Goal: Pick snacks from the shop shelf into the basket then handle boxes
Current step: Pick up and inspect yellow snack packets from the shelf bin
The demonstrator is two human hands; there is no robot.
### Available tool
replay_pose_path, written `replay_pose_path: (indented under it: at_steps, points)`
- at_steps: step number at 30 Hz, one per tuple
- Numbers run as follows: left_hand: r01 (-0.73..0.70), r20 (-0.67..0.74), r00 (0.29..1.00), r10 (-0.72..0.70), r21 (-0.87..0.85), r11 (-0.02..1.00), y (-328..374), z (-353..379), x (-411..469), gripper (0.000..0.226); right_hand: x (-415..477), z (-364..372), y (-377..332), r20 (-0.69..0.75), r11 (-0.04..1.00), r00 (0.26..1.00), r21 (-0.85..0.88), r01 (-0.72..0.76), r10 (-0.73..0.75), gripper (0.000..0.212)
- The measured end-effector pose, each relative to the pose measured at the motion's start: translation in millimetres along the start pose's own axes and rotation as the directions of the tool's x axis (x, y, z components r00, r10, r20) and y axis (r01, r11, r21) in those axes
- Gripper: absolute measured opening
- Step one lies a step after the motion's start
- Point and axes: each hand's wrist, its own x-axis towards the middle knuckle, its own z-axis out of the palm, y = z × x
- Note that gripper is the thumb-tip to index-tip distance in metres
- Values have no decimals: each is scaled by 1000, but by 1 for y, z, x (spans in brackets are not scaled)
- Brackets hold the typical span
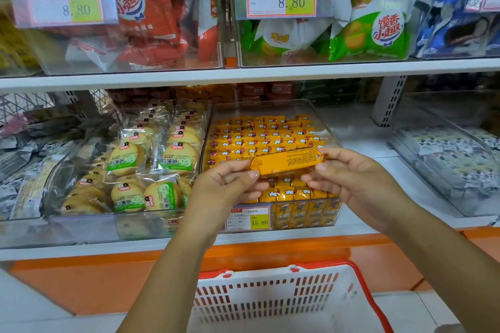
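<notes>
An orange-yellow snack packet (287,161) is held level in front of the lower shelf. My left hand (227,184) pinches its left end and my right hand (349,178) pinches its right end. Behind and under the packet, a clear bin (270,108) is filled with several rows of the same yellow packets. Below my arms stands a white basket (270,295) with a red rim; no goods show in the part of it I can see.
A clear bin of round biscuits in green-labelled wrappers (151,162) sits left of the yellow bin. The upper shelf (243,76) carries bins of red, green and blue snack bags. A further clear bin (446,159) stands right. An orange panel (108,278) runs under the shelf.
</notes>
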Motion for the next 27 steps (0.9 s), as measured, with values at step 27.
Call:
replay_pose_path:
  at_steps: [27]
  points:
    - [-396,389,916,93,915,70,-8,23,59,48,56,-33,-44,-10,421,942,-896,141,-335,18]
